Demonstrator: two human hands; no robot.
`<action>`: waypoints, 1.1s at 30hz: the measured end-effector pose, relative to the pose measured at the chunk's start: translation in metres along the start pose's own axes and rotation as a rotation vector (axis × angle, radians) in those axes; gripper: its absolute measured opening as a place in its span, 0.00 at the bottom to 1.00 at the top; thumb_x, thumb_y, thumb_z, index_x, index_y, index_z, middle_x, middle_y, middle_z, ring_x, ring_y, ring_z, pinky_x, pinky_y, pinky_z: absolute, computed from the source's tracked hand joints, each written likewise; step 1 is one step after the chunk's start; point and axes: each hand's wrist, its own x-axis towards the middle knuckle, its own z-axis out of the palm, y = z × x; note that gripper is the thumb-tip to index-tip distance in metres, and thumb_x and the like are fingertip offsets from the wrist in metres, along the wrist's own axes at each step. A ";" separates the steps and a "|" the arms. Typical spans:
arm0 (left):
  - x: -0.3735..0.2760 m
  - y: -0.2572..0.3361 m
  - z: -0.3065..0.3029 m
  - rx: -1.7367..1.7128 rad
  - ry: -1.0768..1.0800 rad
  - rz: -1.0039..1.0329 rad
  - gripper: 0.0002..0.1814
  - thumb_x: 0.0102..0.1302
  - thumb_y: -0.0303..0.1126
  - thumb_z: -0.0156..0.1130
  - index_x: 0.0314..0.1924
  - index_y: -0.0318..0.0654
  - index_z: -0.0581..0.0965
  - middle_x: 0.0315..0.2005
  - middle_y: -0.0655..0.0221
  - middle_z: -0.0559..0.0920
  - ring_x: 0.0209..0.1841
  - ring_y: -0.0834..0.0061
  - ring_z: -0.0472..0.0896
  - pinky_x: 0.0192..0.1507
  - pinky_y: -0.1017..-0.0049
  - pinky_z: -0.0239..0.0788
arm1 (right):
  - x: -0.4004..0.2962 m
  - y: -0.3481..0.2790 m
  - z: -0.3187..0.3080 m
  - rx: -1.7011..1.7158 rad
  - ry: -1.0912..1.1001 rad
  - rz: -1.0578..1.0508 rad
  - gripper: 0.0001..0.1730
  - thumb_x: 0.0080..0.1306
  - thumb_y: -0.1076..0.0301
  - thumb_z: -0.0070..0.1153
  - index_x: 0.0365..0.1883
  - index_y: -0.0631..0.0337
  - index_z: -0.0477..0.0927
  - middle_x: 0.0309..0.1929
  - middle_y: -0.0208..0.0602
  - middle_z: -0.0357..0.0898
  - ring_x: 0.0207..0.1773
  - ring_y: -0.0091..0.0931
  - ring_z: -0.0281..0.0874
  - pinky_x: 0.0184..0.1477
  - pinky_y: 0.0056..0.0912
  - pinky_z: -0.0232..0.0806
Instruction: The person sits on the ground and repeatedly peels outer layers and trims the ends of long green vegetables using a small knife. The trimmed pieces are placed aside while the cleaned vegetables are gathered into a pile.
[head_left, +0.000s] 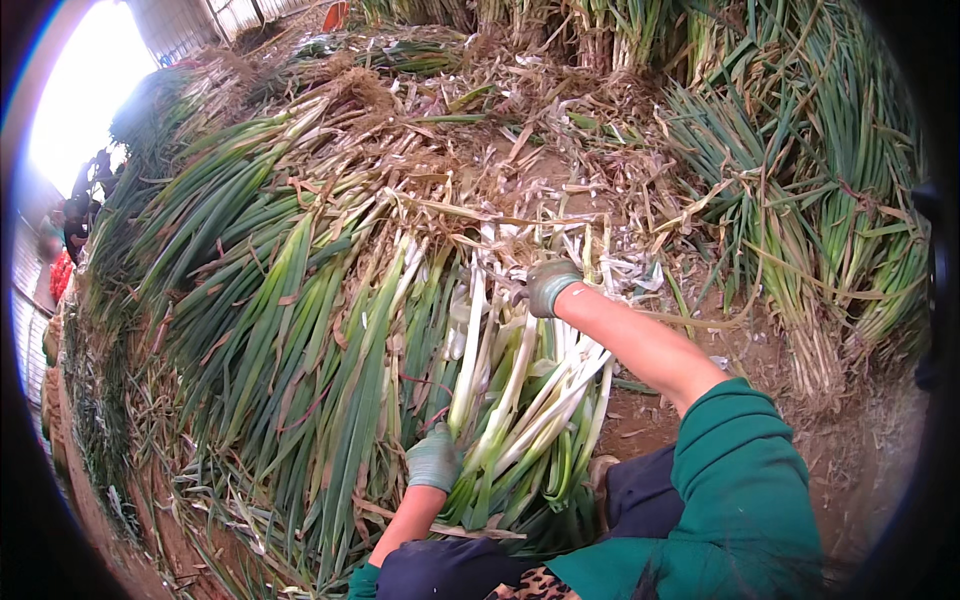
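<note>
Both of my hands wear greenish-grey knit gloves. My right hand (551, 287) is at the root end of the long green onions in front of me, its fingers partly hidden from view. Lower down, my left hand (435, 459) lies against the green onion stalks (466, 367) near where white turns to green; what its fingers close on is unclear. Peeled white green onions (551, 409) lie fanned out between my hands and my knees. Left of them spreads a thick layer of unpeeled green onions (300, 300), with roots pointing up and away from me.
Dry peelings and husks (525, 150) litter the dirt floor beyond my hands. Tied bundles of green onions (795, 300) stand and lean at the right, with more upright bundles (600, 37) at the back. At the far left are people (82, 202) and a red mesh sack (61, 275).
</note>
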 end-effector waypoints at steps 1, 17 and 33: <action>-0.001 -0.001 0.003 -0.004 0.003 0.000 0.24 0.62 0.49 0.62 0.46 0.36 0.72 0.34 0.50 0.83 0.34 0.49 0.84 0.36 0.52 0.73 | 0.002 0.003 0.001 -0.006 0.001 0.016 0.20 0.57 0.60 0.53 0.45 0.52 0.86 0.47 0.37 0.85 0.49 0.33 0.84 0.47 0.38 0.75; -0.002 -0.001 -0.005 -0.007 -0.040 -0.095 0.23 0.62 0.45 0.61 0.48 0.35 0.70 0.32 0.49 0.84 0.35 0.47 0.84 0.38 0.51 0.73 | 0.001 -0.003 0.002 0.036 -0.016 -0.042 0.20 0.56 0.61 0.55 0.45 0.56 0.86 0.48 0.40 0.84 0.51 0.35 0.83 0.49 0.42 0.74; -0.004 0.003 -0.009 -0.002 -0.051 -0.103 0.20 0.64 0.44 0.60 0.45 0.36 0.71 0.33 0.50 0.83 0.33 0.48 0.83 0.36 0.52 0.73 | 0.030 -0.005 0.008 0.019 0.025 -0.020 0.19 0.58 0.61 0.54 0.47 0.51 0.86 0.49 0.35 0.84 0.52 0.32 0.83 0.49 0.42 0.72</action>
